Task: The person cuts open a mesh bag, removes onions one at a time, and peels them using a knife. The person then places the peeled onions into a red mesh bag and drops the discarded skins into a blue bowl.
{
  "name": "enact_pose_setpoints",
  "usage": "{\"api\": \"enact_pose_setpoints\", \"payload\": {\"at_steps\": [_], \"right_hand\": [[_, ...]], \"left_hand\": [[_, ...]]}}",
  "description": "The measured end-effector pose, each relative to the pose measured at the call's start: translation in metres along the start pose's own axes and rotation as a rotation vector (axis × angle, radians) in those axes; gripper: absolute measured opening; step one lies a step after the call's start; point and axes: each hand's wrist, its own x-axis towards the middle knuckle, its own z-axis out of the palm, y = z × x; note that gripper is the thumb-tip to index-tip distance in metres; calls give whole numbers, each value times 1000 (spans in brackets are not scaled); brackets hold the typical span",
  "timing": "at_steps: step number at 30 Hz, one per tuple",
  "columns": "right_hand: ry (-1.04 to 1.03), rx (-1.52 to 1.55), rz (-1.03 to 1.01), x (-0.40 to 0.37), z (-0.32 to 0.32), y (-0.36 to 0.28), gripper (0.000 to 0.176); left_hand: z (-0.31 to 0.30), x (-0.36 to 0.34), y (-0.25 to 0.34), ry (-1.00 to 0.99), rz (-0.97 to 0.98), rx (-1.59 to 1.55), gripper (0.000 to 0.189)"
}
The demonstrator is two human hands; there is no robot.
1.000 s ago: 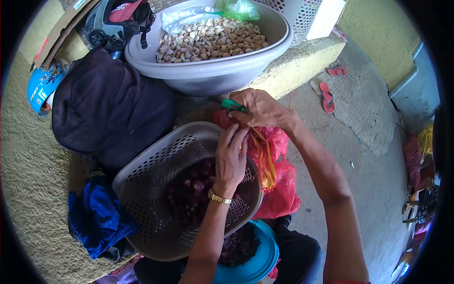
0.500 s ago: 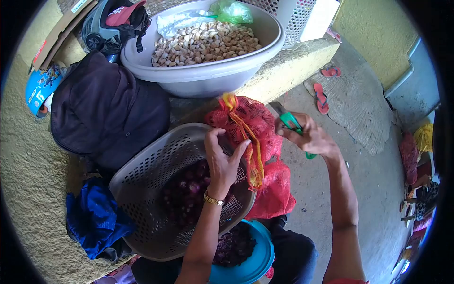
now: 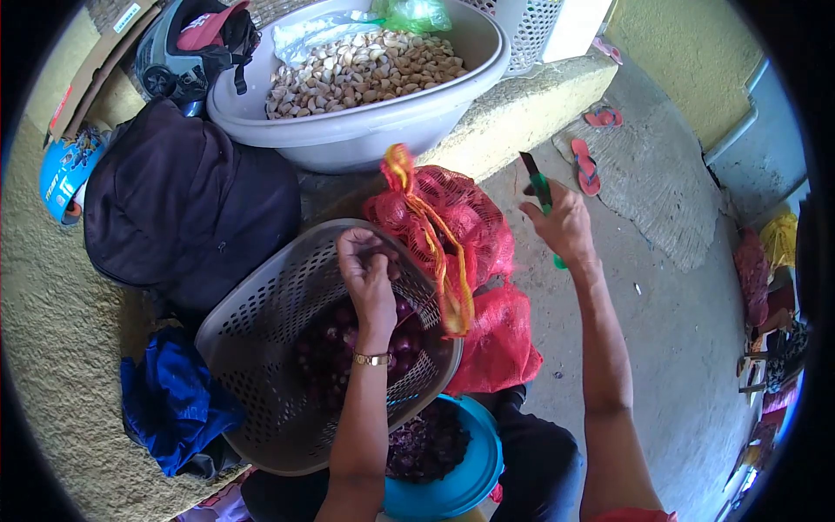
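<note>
My left hand [image 3: 370,277], with a gold watch on its wrist, is above the grey perforated basket [image 3: 248,304]. Its fingers are curled, and what lies within them is mostly hidden. Purple-red onions [image 3: 335,348] lie in the basket. My right hand [image 3: 565,222] grips a green-handled knife [image 3: 541,187], its dark blade pointing up, over the floor. Between my hands sits a red mesh bag [image 3: 470,217] with round items inside and a yellow-orange edging. Another red mesh bag [image 3: 500,344] lies below it.
A blue basin [image 3: 487,457] with dark purple pieces is near my legs. Peeled-looking garlic cloves [image 3: 365,74] fill part of a large grey tub [image 3: 348,135]. A black bag [image 3: 191,200] and blue cloth [image 3: 178,400] lie left; slippers [image 3: 586,167] are on the floor.
My left hand has moved left, away from the mesh bag's edging, and its fingers have curled. My right hand has risen slightly, and the knife blade now points more upward.
</note>
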Motion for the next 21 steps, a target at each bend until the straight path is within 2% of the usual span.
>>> {"api": "enact_pose_setpoints", "payload": {"at_steps": [2, 4, 5, 6, 7, 8, 10, 12, 14, 16, 17, 19, 20, 21], "right_hand": [[-161, 1189, 87, -1, 19, -11, 34], [-120, 833, -137, -11, 26, -48, 33], [-121, 832, -136, -16, 33, -60, 33], [5, 577, -174, -21, 39, -70, 31], [127, 318, -209, -24, 42, -73, 29], [128, 315, -207, -23, 39, -70, 29], [-124, 419, -89, -16, 31, -59, 29], [-175, 451, -10, -8, 21, -41, 28], [40, 426, 36, 2, 8, -25, 27], [200, 204, -125, 14, -9, -13, 26], [90, 148, 11, 14, -16, -15, 28], [80, 171, 2, 12, -14, -16, 28], [63, 194, -9, 9, -12, -17, 28], [46, 186, 29, 6, -14, -23, 29]], "left_hand": [[-4, 5, 17, -76, -193, -67, 17], [7, 6, 24, -65, -170, -21, 18], [18, 6, 26, -71, -122, -41, 21], [28, 5, 26, -82, -72, -61, 25], [34, 3, 25, -123, -33, 113, 34], [32, 5, 9, -166, 55, 385, 35], [31, 9, 14, -247, 326, 704, 27], [26, 7, 24, -173, 179, 507, 21], [9, 12, 30, -71, 35, 406, 19], [-5, 11, 44, 18, -134, 247, 17], [-8, 9, 46, 13, -129, 247, 17], [-7, 4, 53, -179, -24, 593, 19], [-4, 0, 55, -181, -27, 596, 19], [9, -2, 71, -181, 274, 844, 18]]}}
